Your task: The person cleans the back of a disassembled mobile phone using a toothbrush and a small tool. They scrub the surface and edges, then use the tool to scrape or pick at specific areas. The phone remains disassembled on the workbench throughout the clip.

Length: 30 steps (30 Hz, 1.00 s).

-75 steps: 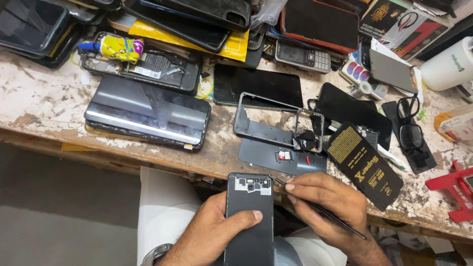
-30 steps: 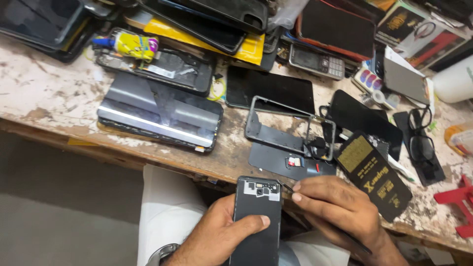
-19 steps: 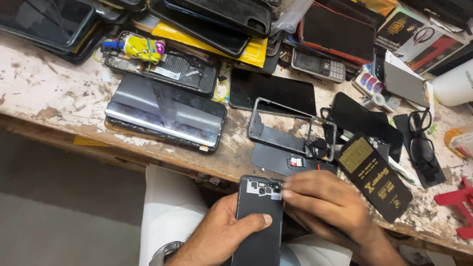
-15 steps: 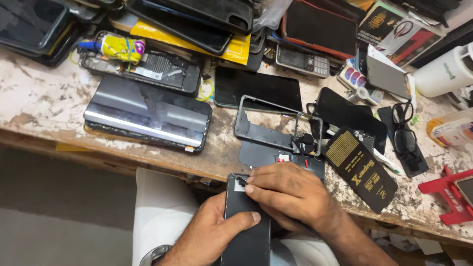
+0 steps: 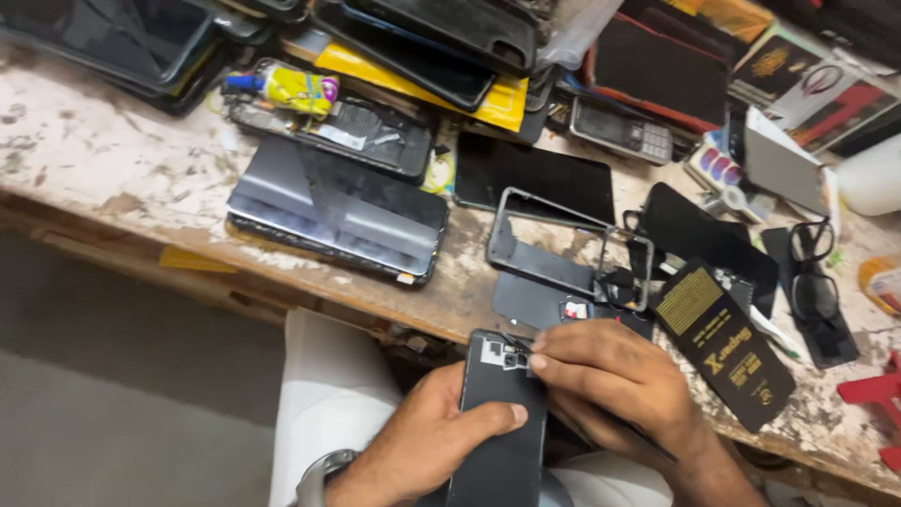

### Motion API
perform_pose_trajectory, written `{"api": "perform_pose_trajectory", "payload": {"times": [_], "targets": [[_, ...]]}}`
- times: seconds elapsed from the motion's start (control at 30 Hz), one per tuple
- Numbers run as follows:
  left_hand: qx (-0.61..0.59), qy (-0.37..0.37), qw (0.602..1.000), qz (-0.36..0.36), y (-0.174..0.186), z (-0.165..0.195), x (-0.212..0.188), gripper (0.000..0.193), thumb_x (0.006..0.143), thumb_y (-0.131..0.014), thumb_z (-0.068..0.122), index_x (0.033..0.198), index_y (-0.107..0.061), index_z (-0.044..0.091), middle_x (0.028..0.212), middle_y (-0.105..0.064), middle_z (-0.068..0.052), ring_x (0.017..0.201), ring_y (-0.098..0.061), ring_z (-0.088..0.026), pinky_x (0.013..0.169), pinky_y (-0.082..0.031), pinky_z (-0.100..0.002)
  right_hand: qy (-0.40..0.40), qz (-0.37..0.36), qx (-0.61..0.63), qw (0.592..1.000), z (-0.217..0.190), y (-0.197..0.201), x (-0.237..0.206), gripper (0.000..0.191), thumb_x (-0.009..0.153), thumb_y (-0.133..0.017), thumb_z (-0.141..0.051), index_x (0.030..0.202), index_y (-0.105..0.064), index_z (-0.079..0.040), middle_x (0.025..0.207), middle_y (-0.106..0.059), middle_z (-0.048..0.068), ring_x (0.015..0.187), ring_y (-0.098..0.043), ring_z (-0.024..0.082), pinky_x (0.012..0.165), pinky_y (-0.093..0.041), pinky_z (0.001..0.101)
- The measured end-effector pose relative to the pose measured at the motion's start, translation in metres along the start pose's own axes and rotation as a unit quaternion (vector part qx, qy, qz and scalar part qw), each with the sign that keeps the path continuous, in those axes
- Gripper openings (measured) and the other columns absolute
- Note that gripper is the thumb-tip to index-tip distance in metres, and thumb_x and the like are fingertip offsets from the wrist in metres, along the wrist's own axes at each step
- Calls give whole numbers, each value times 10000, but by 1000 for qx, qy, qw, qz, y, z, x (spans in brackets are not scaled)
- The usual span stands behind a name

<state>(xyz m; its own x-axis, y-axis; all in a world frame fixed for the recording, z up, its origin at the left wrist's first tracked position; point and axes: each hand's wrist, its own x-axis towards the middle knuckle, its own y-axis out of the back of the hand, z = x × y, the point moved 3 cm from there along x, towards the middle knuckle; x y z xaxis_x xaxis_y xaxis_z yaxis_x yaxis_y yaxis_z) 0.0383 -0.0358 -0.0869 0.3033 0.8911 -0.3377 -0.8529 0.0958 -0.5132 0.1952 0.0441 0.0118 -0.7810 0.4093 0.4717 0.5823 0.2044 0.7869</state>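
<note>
My left hand (image 5: 422,449) grips a black phone (image 5: 497,441) from the left, back side up, over my lap in front of the bench edge. Its thumb lies across the middle of the back. My right hand (image 5: 615,376) reaches in from the right, and its fingertips pinch at the small camera block (image 5: 511,355) at the phone's top end. A thin dark tool (image 5: 648,444) shows under that hand's palm, tucked along the fingers. A watch sits on my left wrist.
The worn wooden bench (image 5: 103,160) carries a bare phone frame (image 5: 563,249), a black pack with a gold label (image 5: 727,345), a large dark phone (image 5: 338,211), glasses (image 5: 812,282), a keypad phone (image 5: 624,131), a yellow tube (image 5: 296,89) and stacked phones at the back.
My right hand has slid left from the phone's right edge onto its top end, and its fingertips now pinch at the camera block. The left hand keeps its hold.
</note>
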Motion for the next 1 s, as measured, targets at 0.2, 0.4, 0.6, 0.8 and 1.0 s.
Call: {"api": "perform_pose_trajectory", "payload": {"times": [0.2, 0.4, 0.6, 0.8, 1.0], "targets": [[-6, -12, 1000, -9, -1, 3, 1, 259, 880, -701, 113, 1110, -677, -1, 916, -718, -8, 812, -658, -64, 743, -576, -250, -13, -3, 32, 999, 4, 0, -11, 290, 784, -816, -5, 1061, -730, -25, 1075, -736, 112, 1017, -759, 264, 864, -626, 357], [-14, -1, 1000, -15, -3, 1, 2, 272, 879, -700, 112, 1124, -683, -4, 937, -729, -14, 836, -663, -68, 767, -576, -250, -52, 17, 26, 998, 14, 8, -39, 284, 761, -804, 7, 1035, -731, -14, 1067, -748, 120, 1044, -768, 257, 894, -637, 357], [2, -7, 1000, -10, -2, 2, 1, 275, 886, -698, 124, 1122, -696, -16, 933, -731, -8, 836, -656, -63, 769, -570, -245, -31, 8, 9, 999, 10, 6, -31, 299, 772, -807, -4, 1059, -726, -18, 1070, -742, 116, 1044, -765, 272, 896, -640, 372], [-10, 25, 1000, -13, -3, -1, 2, 255, 886, -711, 125, 1087, -676, -28, 887, -706, -27, 799, -646, -90, 728, -560, -273, 19, 9, 1, 1000, -6, 0, -6, 299, 810, -827, -22, 1083, -705, -11, 1105, -716, 136, 1045, -750, 295, 885, -623, 383], [12, 10, 1000, -9, -2, -1, 3, 247, 886, -690, 118, 1110, -691, 15, 925, -730, 10, 830, -657, -46, 773, -572, -228, 7, 12, -23, 1000, -6, 8, -3, 350, 767, -842, -79, 1084, -707, -21, 1078, -721, 107, 1021, -751, 267, 883, -622, 386]]}}
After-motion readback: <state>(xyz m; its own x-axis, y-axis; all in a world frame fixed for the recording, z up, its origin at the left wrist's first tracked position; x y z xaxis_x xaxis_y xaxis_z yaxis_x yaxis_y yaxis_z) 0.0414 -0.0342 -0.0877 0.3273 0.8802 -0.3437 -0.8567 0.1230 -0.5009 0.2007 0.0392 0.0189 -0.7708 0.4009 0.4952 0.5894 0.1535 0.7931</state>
